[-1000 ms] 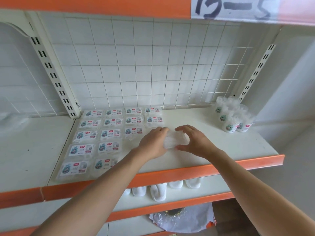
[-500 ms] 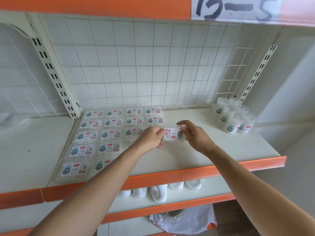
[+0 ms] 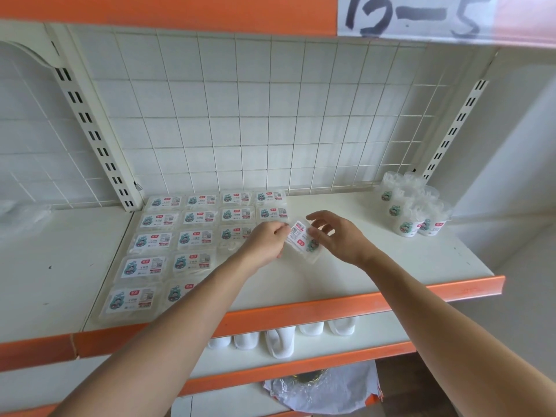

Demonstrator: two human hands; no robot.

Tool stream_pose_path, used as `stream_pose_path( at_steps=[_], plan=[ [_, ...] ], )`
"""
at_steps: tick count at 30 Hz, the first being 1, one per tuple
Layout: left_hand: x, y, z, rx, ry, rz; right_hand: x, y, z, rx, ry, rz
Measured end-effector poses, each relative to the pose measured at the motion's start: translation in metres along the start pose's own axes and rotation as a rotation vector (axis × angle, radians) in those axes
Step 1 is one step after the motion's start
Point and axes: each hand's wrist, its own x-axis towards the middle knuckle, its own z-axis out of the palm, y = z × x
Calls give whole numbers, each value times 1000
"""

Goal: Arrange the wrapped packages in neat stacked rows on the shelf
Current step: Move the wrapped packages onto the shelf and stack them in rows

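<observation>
Several flat wrapped packages (image 3: 162,221) with white labels lie in rows on the left part of the white shelf (image 3: 376,266). One more package (image 3: 302,240) is held just above the shelf, to the right of the rows, turned at an angle with its label up. My left hand (image 3: 264,243) pinches its left edge. My right hand (image 3: 334,236) holds its right side, thumb and fingers curled round it. My left forearm hides part of the front rows.
A cluster of clear plastic cups (image 3: 412,206) stands at the shelf's back right. A wire grid panel (image 3: 255,115) backs the shelf. An orange front edge (image 3: 361,305) runs along it. White containers (image 3: 279,341) sit on the shelf below, a crumpled bag (image 3: 325,389) lower still.
A second ago the package lay flat under both hands, blank side up. It has been lifted, turned label-up, and rotated to an angle between my hands.
</observation>
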Motion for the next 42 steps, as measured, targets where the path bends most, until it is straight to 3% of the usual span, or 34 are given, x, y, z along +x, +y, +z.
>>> stream_pose_path(
  at_steps=[3, 6, 12, 14, 18, 21, 26, 31, 37, 42],
  plan=[
    [-2, 4, 0, -122, 74, -19, 1, -5, 1, 136, -93, 45],
    [-5, 6, 4, -247, 85, -78, 1, -6, 4, 253, -53, 83],
    [-9, 7, 10, -245, 39, -106, 0, -10, 4, 443, -20, 212],
    [-7, 5, 8, -200, 62, -84, 1, -6, 4, 353, -20, 188],
    [-1, 3, 4, -126, 110, -43, -2, 4, 3, -64, 2, -97],
    [0, 2, 1, -85, 109, -37, -3, 5, 6, -159, -48, -223],
    [-1, -7, -8, -29, 76, -18, -1, 3, 15, -270, 24, -261],
    [-7, -11, -23, 335, 199, 116, 3, -4, 29, -405, 26, -138],
    [-20, -24, -34, 796, 146, 170, 7, -11, 52, -518, 49, -74],
    [-25, -35, -33, 902, 134, 163, 5, -13, 58, -537, 48, -156]
  ],
)
